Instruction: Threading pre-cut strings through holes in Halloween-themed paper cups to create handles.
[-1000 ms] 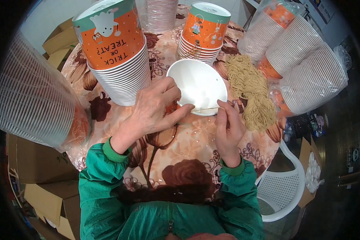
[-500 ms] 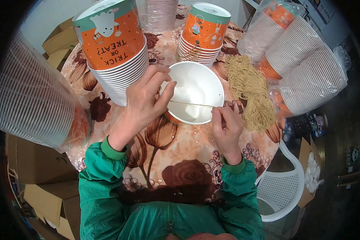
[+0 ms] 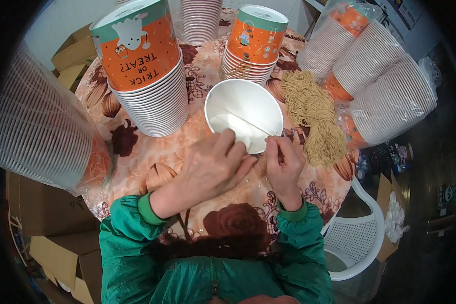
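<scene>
A round paper tub, white inside, has its open mouth turned up in front of me. A thin tan string runs slantwise across its mouth toward the right rim. My right hand pinches the string's end between thumb and fingertips at the tub's front right rim. My left hand is at the front left of the tub, covering part of the near rim. Its fingers are bent and slightly smeared, so whether they grip anything is unclear. A bundle of tan string lies to the right of the tub.
Upside-down stacks of orange-and-green tubs stand behind left and behind the tub. Plastic-wrapped tub stacks lie at right and far left. The tablecloth is flowered. A white chair and cardboard boxes flank the table.
My left hand has come from the tub's left rim down and rightward to its near side. The string's angle across the mouth has become steeper. My right hand keeps its pinch almost in place.
</scene>
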{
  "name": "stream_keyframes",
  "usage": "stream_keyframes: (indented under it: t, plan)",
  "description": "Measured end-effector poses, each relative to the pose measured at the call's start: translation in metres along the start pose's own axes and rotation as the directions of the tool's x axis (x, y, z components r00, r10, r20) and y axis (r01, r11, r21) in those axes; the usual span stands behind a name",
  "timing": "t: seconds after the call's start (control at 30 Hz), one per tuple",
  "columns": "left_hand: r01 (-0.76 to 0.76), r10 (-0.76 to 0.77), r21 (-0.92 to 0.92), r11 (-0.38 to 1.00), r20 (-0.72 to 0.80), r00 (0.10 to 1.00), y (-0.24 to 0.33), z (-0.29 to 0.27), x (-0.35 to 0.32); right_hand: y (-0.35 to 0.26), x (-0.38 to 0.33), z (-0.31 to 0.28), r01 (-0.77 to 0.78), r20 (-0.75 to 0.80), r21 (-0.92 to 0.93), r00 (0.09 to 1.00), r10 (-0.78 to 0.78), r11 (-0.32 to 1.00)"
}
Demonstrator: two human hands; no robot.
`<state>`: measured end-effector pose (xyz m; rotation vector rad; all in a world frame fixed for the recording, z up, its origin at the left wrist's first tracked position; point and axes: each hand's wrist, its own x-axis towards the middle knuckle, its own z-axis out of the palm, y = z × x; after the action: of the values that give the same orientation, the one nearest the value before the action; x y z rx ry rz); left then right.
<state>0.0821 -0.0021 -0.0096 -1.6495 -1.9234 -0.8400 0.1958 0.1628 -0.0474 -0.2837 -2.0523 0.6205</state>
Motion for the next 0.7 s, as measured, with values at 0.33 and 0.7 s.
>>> stream_keyframes:
  t: [0.33,0.7]
  plan:
    - [0.151,-0.178,-0.199,0.968,-0.123,0.976,-0.065,0.007,0.008,0.006,-0.003,0.003,-0.228,0.058,0.174,0.973,0.222,0.958]
    - [0.012,-0.008,-0.149,0.989,0.028,1.0,-0.007,0.009,-0.001,0.012,-0.005,0.004,-0.257,0.079,0.233,0.966,0.245,0.938]
